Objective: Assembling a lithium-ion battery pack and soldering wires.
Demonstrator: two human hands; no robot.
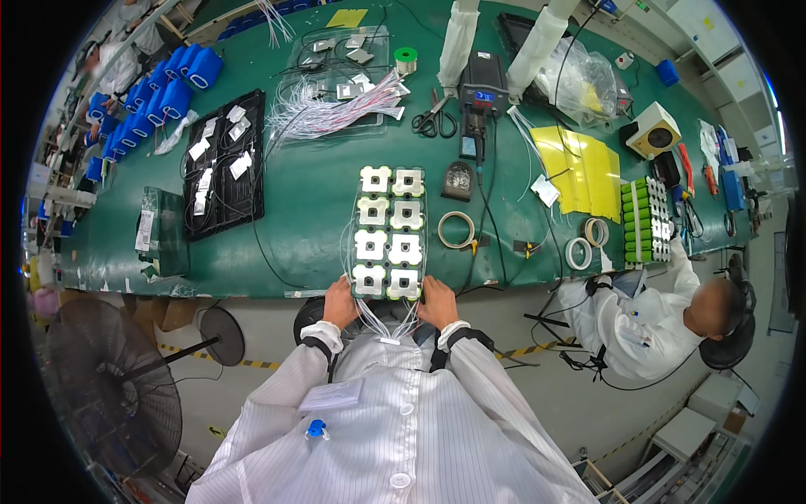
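Note:
A green battery pack (389, 223) lies at the table's near edge, straight in front of me. Its top carries two columns of silvery metal plates, each with a dark centre. Thin white wires run along both sides and gather in a bundle (388, 326) that hangs toward my lap, ending in a white connector. My left hand (340, 304) is closed at the pack's near left corner. At the near right corner my right hand (438, 302) is closed in the same way. The fingertips of both hands are partly hidden against the pack and wires.
Tape rings (456, 229), a soldering station (484, 84), scissors (434, 122) and yellow sheets (578, 172) lie to the right. A black tray (225, 164) and a wire heap (336, 109) stand left and beyond. A co-worker (646, 323) sits at right beside another green pack (645, 220).

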